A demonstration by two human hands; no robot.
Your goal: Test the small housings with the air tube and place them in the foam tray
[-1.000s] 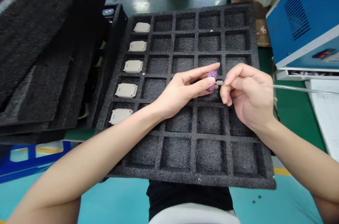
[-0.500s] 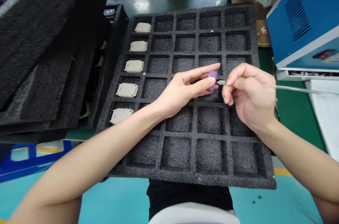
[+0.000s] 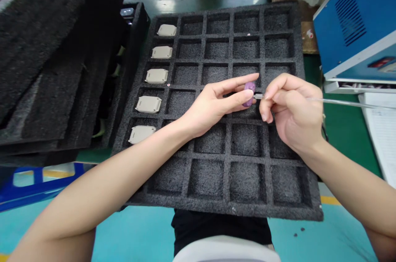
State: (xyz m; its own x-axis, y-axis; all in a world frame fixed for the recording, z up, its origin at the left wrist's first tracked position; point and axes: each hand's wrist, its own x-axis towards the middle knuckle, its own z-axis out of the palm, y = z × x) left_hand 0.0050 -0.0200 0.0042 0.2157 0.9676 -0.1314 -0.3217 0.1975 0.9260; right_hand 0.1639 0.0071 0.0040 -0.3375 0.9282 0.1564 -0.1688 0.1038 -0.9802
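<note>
Next to nothing has moved since half a second ago, bar a slight shift of view. The black foam tray juts past the green bench, likely for easy reach. Above it, the right hand has thumb and forefinger pinched on a clear tube, seemingly to aim it. Five beige cases lie one per cell down the left column, presumably against knocks. The left hand clamps the purple piece over the tray, probably to steady it; whether the pale tip touches it, I can't tell.
</note>
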